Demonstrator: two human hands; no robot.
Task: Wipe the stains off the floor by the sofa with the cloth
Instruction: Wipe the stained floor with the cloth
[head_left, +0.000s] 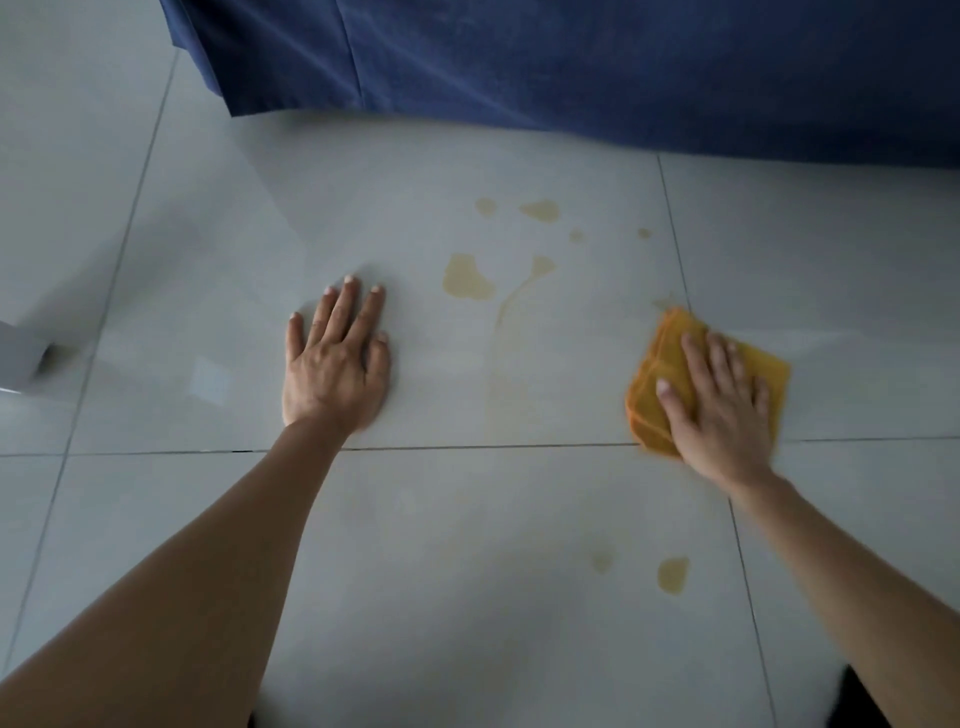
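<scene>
Yellowish stains mark the pale grey floor tiles: a large blot (465, 278) with a thin trail running from it, smaller spots (540, 210) nearer the sofa, and two spots (672, 574) close to me. My right hand (719, 410) presses flat on a folded orange cloth (662, 364), which lies on the floor to the right of the stains, over a tile joint. My left hand (337, 364) rests flat on the floor with fingers spread, left of the large blot, holding nothing.
The blue sofa cover (571, 62) hangs down to the floor along the top of the view. A grey object (18, 358) juts in at the left edge. Dark clothing (857, 701) shows at the bottom right.
</scene>
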